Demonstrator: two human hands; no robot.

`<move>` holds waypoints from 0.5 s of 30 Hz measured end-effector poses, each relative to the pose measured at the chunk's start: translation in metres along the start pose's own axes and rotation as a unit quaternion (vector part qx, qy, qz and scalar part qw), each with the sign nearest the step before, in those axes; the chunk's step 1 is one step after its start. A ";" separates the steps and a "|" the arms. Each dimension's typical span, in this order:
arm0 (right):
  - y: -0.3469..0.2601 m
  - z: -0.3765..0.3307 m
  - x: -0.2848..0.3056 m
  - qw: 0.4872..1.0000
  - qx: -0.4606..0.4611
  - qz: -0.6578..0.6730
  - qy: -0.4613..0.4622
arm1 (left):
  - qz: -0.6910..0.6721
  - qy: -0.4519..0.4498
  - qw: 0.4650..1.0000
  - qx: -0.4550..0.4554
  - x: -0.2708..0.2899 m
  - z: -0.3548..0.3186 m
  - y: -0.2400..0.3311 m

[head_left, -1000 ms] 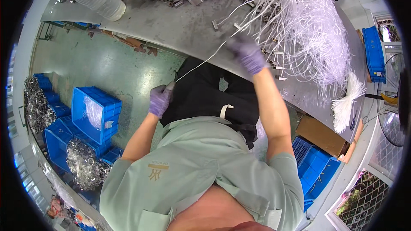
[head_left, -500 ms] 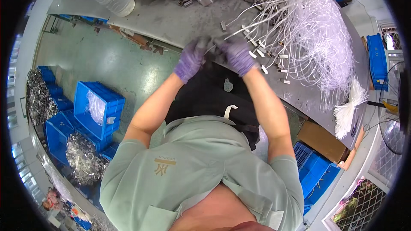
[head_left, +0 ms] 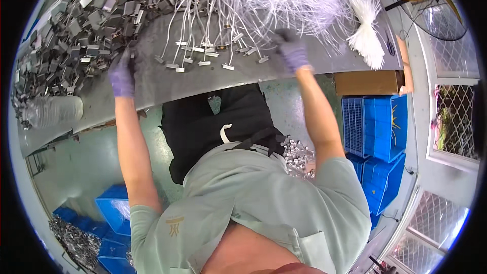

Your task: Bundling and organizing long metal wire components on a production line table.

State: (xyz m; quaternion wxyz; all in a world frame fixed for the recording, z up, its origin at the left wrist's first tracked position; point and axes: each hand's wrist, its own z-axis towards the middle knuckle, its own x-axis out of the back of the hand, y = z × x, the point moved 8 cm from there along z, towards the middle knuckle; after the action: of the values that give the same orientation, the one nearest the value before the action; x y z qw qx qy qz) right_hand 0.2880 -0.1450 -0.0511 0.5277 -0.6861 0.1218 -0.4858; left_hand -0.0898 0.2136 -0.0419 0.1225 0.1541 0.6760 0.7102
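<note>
My left hand (head_left: 123,77), in a purple glove with dark fingers, reaches to the right edge of a heap of grey metal connector shells (head_left: 81,40). Its fingertips blend into the dark parts, so their grip is unclear. My right hand (head_left: 293,53), gloved the same way, is over the table at the lower edge of a large bundle of white cables (head_left: 284,0). Its fingers look curled and slightly blurred; anything in them is hidden. Between the hands, cable ends with small white connectors (head_left: 204,63) lie on the grey table (head_left: 243,66).
A clear plastic bottle (head_left: 56,110) lies at the table's left front. White tied strips (head_left: 366,33) are at the right, near a fan (head_left: 428,0). Below stand a cardboard box (head_left: 366,82) and blue crates (head_left: 390,127); another blue crate (head_left: 114,208) is at lower left.
My hands were close together by the table edge and are now far apart, left at the shells, right by the cables. The view has turned, shifting the table and cables leftward.
</note>
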 end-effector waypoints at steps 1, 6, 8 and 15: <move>0.024 0.007 0.031 0.997 0.040 -0.054 0.044 | 0.068 -0.009 0.996 -0.054 0.021 -0.004 -0.019; 0.106 0.010 0.154 0.929 -0.080 -0.324 0.161 | 0.046 -0.060 0.997 0.021 0.020 -0.091 -0.013; 0.131 0.015 0.159 0.898 -0.162 -0.401 0.081 | -0.003 -0.069 0.996 0.058 0.030 -0.113 -0.019; 0.152 0.004 0.155 0.842 -0.189 -0.494 -0.105 | 0.047 -0.112 0.986 0.113 0.064 -0.167 -0.056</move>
State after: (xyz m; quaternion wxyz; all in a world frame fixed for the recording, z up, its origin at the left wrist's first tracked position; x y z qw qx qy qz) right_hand 0.4210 -0.3114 -0.0958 0.0875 -0.7886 -0.2000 -0.5748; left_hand -0.2147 0.0870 -0.1006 0.1451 0.2771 0.7260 0.6125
